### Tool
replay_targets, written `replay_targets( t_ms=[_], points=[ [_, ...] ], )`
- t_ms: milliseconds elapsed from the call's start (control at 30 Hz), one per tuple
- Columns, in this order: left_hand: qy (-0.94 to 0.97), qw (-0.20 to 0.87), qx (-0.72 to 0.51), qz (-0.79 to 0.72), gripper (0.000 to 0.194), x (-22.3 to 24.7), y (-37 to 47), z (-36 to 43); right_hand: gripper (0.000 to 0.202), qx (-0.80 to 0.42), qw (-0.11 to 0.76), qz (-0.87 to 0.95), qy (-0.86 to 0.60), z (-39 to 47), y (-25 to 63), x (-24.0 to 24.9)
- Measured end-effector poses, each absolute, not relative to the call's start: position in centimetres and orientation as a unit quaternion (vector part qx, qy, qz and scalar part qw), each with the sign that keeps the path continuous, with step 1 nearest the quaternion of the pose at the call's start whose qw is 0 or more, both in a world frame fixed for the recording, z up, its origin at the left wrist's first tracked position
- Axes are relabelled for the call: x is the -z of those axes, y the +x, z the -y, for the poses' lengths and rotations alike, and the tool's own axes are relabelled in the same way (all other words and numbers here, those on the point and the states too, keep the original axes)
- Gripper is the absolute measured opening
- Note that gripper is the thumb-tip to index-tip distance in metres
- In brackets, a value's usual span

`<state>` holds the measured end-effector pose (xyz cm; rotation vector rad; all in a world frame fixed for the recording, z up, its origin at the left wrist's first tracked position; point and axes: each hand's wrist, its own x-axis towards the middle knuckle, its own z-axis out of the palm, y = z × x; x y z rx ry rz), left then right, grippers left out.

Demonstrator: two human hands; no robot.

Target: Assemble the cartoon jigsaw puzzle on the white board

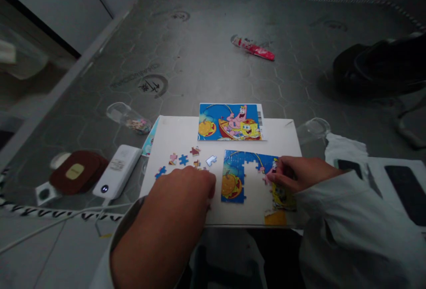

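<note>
A partly assembled jigsaw puzzle lies on a white board, with a gap in its middle. At its right side, the thumb and forefinger of my right hand pinch a jigsaw piece with pink on it. My left hand is lowered over the loose pieces, its fingers curled down; its fingertips and anything in them are hidden. Close by it lie a blue piece, a brown-red piece and a pale piece. Above the puzzle sits a picture card showing the same cartoon scene.
Left of the board are a clear tube of small pieces, a white power bank with a cable, and a brown case. A clear cup and a dark phone are at right. A red packet lies farther back.
</note>
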<state>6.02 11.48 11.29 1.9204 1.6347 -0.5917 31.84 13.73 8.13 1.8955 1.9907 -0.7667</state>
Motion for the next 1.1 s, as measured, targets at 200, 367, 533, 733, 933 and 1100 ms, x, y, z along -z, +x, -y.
replay_targets(
  t_ms=[200,367,533,733,933,1100],
  points=[
    [0.718,0.276,0.232,-0.596,0.017,-10.8,6.6,-11.4,0.029,0.279,0.18,-0.678,0.656,-14.2,32.2,-7.9],
    [0.708,0.276,0.226,-0.609,0.014,-11.4,7.8,-10.9,0.03,0.278,0.189,-0.678,0.654,-14.4,32.1,-7.9],
    [0.726,0.255,0.19,-0.609,0.012,-12.0,8.2,-10.4,0.034,0.283,0.21,-0.667,0.657,-14.5,32.1,-7.7],
    [0.727,0.287,0.167,-0.601,0.021,-11.4,8.3,-9.8,0.038,0.284,0.214,-0.672,0.65,-14.7,32.4,-7.5],
    [0.703,0.325,0.163,-0.611,0.025,-12.1,8.9,-10.0,0.038,0.283,0.234,-0.663,0.653,-14.8,32.5,-7.4],
    [0.688,0.332,0.211,-0.61,0.032,-13.0,9.2,-10.0,0.037,0.29,0.219,-0.671,0.646,-14.8,32.9,-7.3]
  ],
)
